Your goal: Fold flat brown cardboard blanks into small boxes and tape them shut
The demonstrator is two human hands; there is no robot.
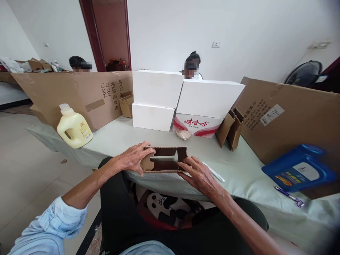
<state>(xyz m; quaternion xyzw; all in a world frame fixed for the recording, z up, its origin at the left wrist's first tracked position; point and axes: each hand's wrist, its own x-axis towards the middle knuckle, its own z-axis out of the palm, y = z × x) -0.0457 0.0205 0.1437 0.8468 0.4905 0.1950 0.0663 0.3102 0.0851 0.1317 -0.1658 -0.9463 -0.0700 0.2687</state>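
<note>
A small brown cardboard box [165, 159] with its top open stands at the near edge of the cloth-covered table [124, 136]. My left hand [134, 158] grips its left end, fingers curled over the rim. My right hand [199, 173] holds the right end, fingers pressed against the box's side. A white pen [214, 172] lies on the cloth just right of my right hand.
A pale yellow bottle [73, 126] stands at the table's left. A blue bottle [300, 170] lies at the right, with a purple tool [290, 197] near it. White boxes [183, 99], folded small cartons [230, 128] and large cardboard sheets [79, 94] line the back. Two people sit behind them.
</note>
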